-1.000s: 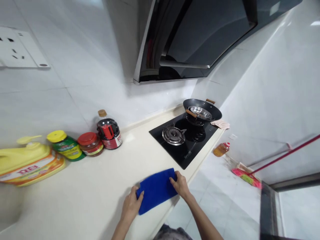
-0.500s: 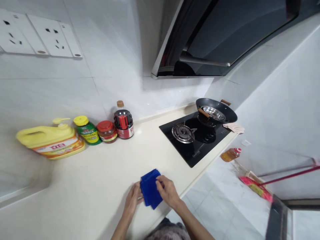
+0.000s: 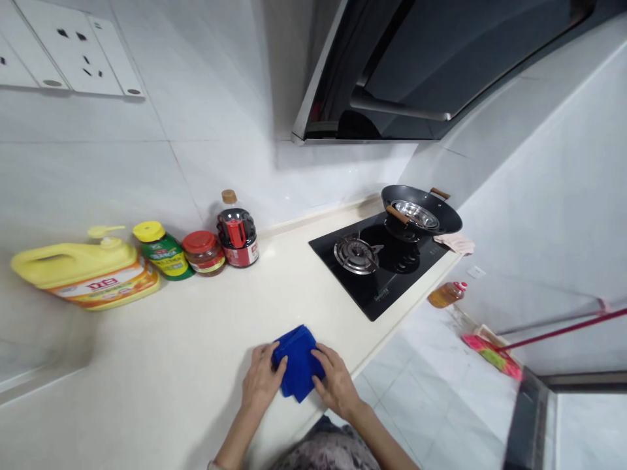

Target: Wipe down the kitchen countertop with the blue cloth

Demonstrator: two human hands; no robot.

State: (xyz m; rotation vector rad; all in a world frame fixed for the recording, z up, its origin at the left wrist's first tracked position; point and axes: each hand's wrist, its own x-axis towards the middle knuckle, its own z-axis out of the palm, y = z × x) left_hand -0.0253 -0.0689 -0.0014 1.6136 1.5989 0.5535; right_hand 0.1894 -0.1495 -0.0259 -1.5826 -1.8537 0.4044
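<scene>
A blue folded cloth [image 3: 300, 364] is at the front of the counter, its layers slightly askew and its corners offset. My left hand [image 3: 262, 378] grips its left edge, with the thumb on top of the fabric. At the opposite edge, my right hand [image 3: 336, 382] has its fingers and thumb curled onto the cloth. Whether the cloth rests on the counter or is held just above it I cannot tell.
Along the wall stand a yellow detergent jug [image 3: 93, 274], a green bottle [image 3: 166, 254], a red-lidded jar [image 3: 203, 253] and a dark sauce bottle [image 3: 238, 235]. A black gas stove [image 3: 365, 290] with a wok [image 3: 448, 219] lies right. A range hood [image 3: 401, 78] hangs above.
My left hand has gone from the cloth's side to gripping its edge with the thumb on top. My right hand has shifted slightly along the right edge. The view has tilted a little.
</scene>
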